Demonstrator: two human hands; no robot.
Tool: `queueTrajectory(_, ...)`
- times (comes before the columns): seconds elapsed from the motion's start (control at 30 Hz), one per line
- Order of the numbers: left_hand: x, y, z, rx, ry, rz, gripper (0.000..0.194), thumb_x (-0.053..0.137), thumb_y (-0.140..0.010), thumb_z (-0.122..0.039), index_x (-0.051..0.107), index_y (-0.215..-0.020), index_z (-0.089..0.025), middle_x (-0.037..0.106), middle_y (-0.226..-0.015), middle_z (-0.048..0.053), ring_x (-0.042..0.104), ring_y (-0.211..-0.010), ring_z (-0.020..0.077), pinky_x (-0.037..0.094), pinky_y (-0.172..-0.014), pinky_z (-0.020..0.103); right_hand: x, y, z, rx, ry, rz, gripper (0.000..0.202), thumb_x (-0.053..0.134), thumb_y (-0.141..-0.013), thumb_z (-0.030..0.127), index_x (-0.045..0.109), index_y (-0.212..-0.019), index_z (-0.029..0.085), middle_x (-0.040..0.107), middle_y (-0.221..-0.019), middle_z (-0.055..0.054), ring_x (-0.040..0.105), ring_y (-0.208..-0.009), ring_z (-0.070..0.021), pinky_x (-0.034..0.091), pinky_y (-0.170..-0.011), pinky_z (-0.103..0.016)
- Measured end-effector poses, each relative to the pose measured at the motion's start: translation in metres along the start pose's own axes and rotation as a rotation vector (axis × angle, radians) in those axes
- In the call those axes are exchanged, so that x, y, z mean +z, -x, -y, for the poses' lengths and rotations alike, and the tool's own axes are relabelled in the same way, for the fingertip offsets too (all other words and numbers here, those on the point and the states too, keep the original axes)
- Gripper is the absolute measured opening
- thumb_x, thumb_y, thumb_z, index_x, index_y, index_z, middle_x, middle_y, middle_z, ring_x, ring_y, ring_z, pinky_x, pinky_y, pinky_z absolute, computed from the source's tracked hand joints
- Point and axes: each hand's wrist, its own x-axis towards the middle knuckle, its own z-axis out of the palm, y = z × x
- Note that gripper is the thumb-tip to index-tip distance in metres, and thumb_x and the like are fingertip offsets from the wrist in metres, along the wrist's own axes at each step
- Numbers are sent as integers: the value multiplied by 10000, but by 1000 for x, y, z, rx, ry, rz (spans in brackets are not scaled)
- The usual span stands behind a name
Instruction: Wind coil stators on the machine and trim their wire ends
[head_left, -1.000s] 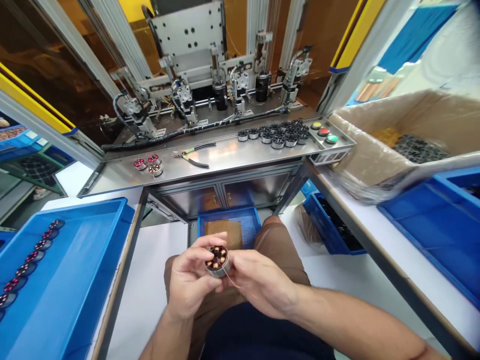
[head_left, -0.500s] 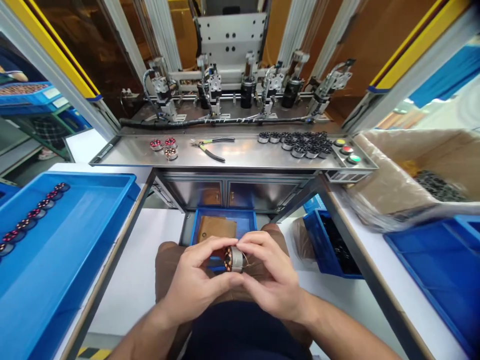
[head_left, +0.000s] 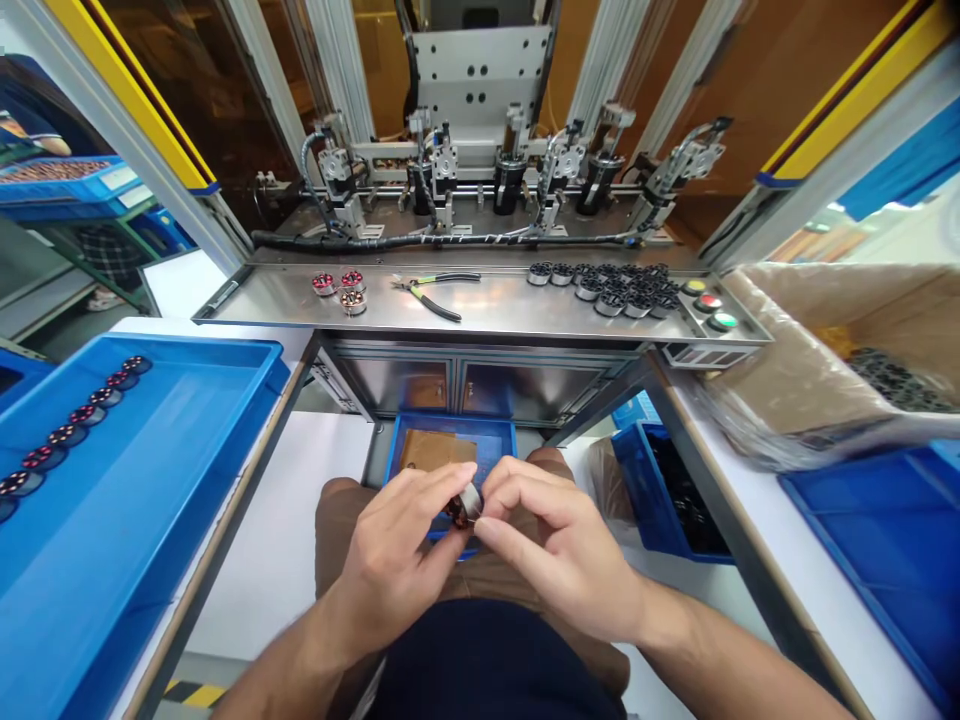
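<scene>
Over my lap, my left hand (head_left: 409, 535) grips a small motor stator (head_left: 470, 500) between thumb and fingers. The stator has a silver-grey ring and copper windings, and it is tilted. On its right side, my right hand (head_left: 551, 530) is closed, thumb and forefinger pinched at the thin wire ends of the stator; the fingertips partly hide them. Cutting pliers (head_left: 435, 293) with green and black handles lie on the steel ledge (head_left: 499, 318) beyond my hands. Left of the pliers sit several wound stators (head_left: 352, 302) with red or copper coils.
Black-and-silver stator cores (head_left: 626, 290) cluster on the ledge's right, beside push buttons (head_left: 707, 303). Behind stands a machine with a row of clamps (head_left: 442, 165). A blue tray (head_left: 180, 420) at left holds a row of stators; a lined carton (head_left: 795, 370) stands at right.
The stator has tilted in my left hand, whose fingers now cover more of it. My right hand has moved from holding the stator's side to pinching at its wires. The view has shifted slightly.
</scene>
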Motion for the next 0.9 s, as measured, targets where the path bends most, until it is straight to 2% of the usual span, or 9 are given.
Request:
queueTrajectory(0.17,-6,3,2,1,202,68,590,729,-791,-23,564,-1331,-193,732,-1187,104,692,-1088,191,545,-953,296,-22,-6,4,36,19,126,163,620,-932,231,586,-783,175,583,-790,-11,547,-736,-122,449,-693,-269)
queueTrajectory(0.27,-10,4,2,-5,305,81,600,743,-775,-17,582,-1317,-215,714,-1232,107,700,-1075,203,575,-919,316,-34,-7,2,-3,118,213,155,612,-939,226,593,-795,173,587,-797,-15,558,-728,-121,461,-687,-275)
queueTrajectory(0.37,-11,5,1,-38,288,48,539,756,-754,-7,638,-1234,-220,721,-1219,93,710,-1055,193,585,-904,290,-41,-3,1,-151,271,150,38,612,-922,151,614,-886,164,604,-840,-36,579,-771,-136,483,-693,-288)
queueTrajectory(0.4,-11,5,1,-60,270,25,529,765,-744,-9,648,-1214,-220,727,-1207,87,711,-1055,190,582,-916,283,-42,-1,2,-223,329,119,57,617,-901,115,618,-941,156,614,-892,-58,593,-825,-153,500,-726,-308)
queueTrajectory(0.47,-9,5,1,-109,241,-25,527,782,-729,-18,656,-1197,-225,734,-1190,76,707,-1067,190,572,-948,281,-42,4,4,-378,437,105,218,637,-851,68,615,-1059,130,617,-1047,-120,600,-992,-208,523,-851,-385)
queueTrajectory(0.57,-7,6,0,-173,227,-52,513,783,-739,-41,664,-1196,-240,738,-1178,63,700,-1081,185,576,-932,259,-33,7,6,-566,551,120,295,691,-847,146,621,-1128,96,569,-1236,-194,540,-1199,-288,488,-1010,-498)
queueTrajectory(0.63,-6,6,-2,-202,228,-55,504,783,-747,-55,671,-1197,-253,741,-1166,54,700,-1076,179,584,-902,238,-24,6,5,-642,590,49,228,700,-861,181,656,-1073,108,575,-1248,-187,531,-1224,-297,500,-1008,-494)
queueTrajectory(0.73,-6,7,-3,-265,270,-58,506,799,-737,-69,687,-1187,-271,746,-1156,49,700,-1078,187,590,-886,236,-15,2,1,-670,587,-47,78,656,-874,113,694,-937,136,626,-1176,-141,560,-1181,-274,538,-949,-445)
queueTrajectory(0.9,-6,10,-1,-455,576,-34,450,789,-755,-76,708,-1160,-255,735,-1168,90,706,-1083,237,617,-870,302,-17,-2,-3,-606,545,-73,87,638,-863,72,686,-908,129,656,-1075,-140,613,-1088,-250,535,-966,-445)
